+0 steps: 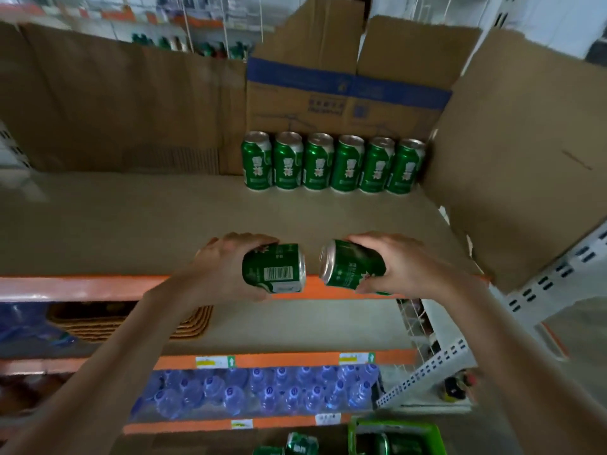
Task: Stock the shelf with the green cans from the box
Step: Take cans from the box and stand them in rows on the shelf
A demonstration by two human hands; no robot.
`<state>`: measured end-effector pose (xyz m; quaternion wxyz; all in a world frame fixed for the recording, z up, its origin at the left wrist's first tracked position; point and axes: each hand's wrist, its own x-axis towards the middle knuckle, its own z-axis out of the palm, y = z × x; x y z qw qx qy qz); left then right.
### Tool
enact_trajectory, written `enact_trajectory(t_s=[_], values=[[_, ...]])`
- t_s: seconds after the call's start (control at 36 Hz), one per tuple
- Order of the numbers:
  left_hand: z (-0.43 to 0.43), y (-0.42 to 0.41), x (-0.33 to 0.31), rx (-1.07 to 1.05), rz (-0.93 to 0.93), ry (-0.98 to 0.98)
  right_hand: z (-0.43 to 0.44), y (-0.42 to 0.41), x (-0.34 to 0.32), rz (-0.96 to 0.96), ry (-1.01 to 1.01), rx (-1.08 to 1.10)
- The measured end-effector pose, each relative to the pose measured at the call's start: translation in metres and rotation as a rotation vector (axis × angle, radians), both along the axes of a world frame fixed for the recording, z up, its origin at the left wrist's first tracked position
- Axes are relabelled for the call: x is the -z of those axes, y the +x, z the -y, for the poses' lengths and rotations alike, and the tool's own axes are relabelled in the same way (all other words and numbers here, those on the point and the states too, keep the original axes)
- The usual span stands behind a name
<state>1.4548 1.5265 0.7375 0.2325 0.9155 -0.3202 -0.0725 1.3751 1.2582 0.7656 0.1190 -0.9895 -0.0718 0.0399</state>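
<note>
My left hand [223,262] grips a green can [274,269] lying sideways, barcode up. A second green can [353,264], also tilted on its side with its silver top facing left, is held in my right hand [405,264]. Both cans hover over the front orange edge of the top shelf [131,221]. At the back of that shelf several green cans [333,164] stand upright in a row against a cardboard box [345,93]. More green cans [300,444] show at the bottom, beside a green box [397,435].
Cardboard sheets [115,103] line the shelf's back and right side [519,152]. A woven mat [131,323] lies on the shelf below. Packed water bottles [262,389] fill the lower shelf. A white perforated upright [542,290] stands at the right.
</note>
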Motion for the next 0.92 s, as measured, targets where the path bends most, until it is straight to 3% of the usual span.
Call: enact_trajectory(t_s=[0.36,0.92], values=[[0.029,0.035,-0.012,-0.079,-0.026,-0.015,0.029,0.038,-0.008,0.032,0.005,-0.047],[0.055,0.098,0.012,0.018,-0.094,0.057,0.033,0.051,-0.003,0.016,0.025,0.054]])
